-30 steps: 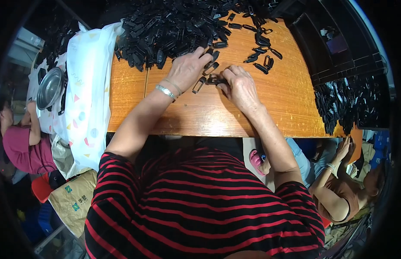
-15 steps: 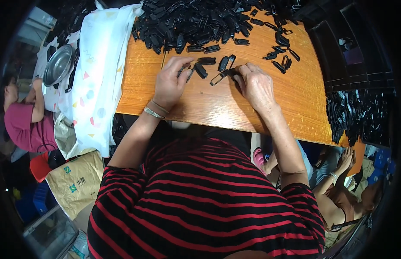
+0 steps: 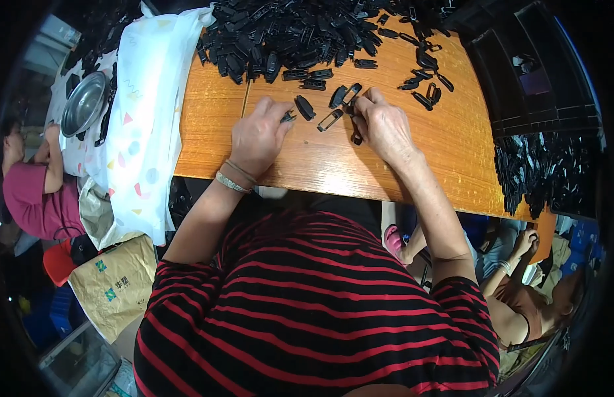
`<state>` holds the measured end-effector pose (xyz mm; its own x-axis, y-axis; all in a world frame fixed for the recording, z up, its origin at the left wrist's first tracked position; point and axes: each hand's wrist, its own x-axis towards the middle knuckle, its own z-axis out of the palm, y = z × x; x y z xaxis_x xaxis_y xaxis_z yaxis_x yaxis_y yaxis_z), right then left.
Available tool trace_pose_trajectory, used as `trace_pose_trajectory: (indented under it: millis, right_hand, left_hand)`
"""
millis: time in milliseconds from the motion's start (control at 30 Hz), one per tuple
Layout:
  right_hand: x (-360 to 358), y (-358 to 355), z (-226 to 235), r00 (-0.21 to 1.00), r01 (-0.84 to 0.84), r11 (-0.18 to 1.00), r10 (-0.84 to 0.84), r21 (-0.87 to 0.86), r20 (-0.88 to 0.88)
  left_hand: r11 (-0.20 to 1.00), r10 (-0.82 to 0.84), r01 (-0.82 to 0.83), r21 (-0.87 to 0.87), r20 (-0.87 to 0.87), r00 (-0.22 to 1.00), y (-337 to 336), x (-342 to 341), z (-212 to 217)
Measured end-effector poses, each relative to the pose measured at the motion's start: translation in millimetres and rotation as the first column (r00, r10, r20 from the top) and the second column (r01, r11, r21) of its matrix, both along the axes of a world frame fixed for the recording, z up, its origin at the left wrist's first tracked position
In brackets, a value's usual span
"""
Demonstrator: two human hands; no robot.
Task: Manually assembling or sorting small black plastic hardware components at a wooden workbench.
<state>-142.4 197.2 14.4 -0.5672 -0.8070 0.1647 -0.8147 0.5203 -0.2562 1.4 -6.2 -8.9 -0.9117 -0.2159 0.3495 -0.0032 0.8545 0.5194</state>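
My left hand (image 3: 257, 135) is closed in a pinch above the wooden table, and the end of a small black plastic part (image 3: 288, 116) shows at its fingertips. My right hand (image 3: 384, 129) has its fingers bent round another black plastic piece (image 3: 356, 137), mostly hidden beneath them. Between the hands lie an oblong open black frame (image 3: 330, 120) and a solid oval black piece (image 3: 305, 107). Touching or very near my right fingertips are a black piece (image 3: 337, 97) and a second open frame (image 3: 352, 92).
A big heap of black plastic parts (image 3: 287, 36) covers the table's far side, with loose ones at right. White patterned sheeting (image 3: 145, 126) borders the left, near a metal bowl (image 3: 84, 104). More parts (image 3: 541, 172) pile up at right. One person sits on each side.
My left fingers have drawn together round the small part. One black piece now lies farther away, against the heap's near edge. My right fingers have shifted slightly, exposing a piece below them.
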Motion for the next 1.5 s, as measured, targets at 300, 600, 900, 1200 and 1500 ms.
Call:
trace_pose_trajectory:
  millis: [300,600,900,1200,1500]
  right_hand:
    - [1,-5,2,1.000,-0.009,0.997,0.008,-0.075,-0.010]
    - [-1,-6,7,0.997,-0.018,0.990,0.028,-0.138,0.071]
    - [49,-38,14,0.796,0.293,0.610,0.271,-0.736,0.541]
    - [62,-50,9,0.771,0.296,0.676,0.247,-0.675,0.586]
    - [58,-48,5,0.872,0.233,0.704,0.153,-0.670,0.465]
  left_hand:
    - [0.999,0.029,-0.031,0.024,0.078,0.997,-4,8,2]
    - [0.662,-0.108,0.091,0.744,-0.026,0.994,-8,13,2]
    - [0.444,-0.126,0.097,0.891,-0.045,0.991,9,-5,12]
    - [-0.099,-0.029,0.298,0.949,-0.302,0.953,17,-15,3]
    - [0.063,0.027,0.247,0.967,-0.249,0.968,18,-13,7]
